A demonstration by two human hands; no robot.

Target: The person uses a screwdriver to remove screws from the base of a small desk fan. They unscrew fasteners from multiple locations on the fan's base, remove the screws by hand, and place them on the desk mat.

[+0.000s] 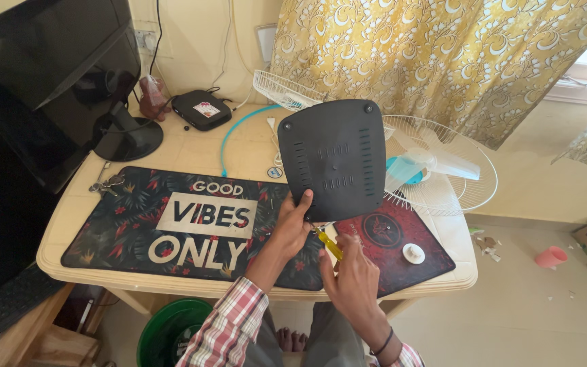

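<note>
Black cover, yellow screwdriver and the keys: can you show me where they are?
Black cover (pixel 334 160): head view, on the middle of its flat back.
Yellow screwdriver (pixel 330 245): head view, on its yellow handle.
Keys (pixel 107 183): head view, on the bunch at the mat's corner.

Dark base plate and yellow-handled screwdriver, both held above the desk.

Base plate (pixel 334 158): dark grey plastic panel, rounded trapezoid, narrower at top; rows of short vent slots down both sides and in the centre; a screw hole at each upper corner. Stands nearly upright, flat face to the camera, lower left edge pinched by the left hand (pixel 292 228). Screwdriver (pixel 329 245): yellow handle, tilted, tip end up and left, meeting the plate's lower edge; handle gripped in the right hand (pixel 354 272); shaft mostly hidden.
</note>
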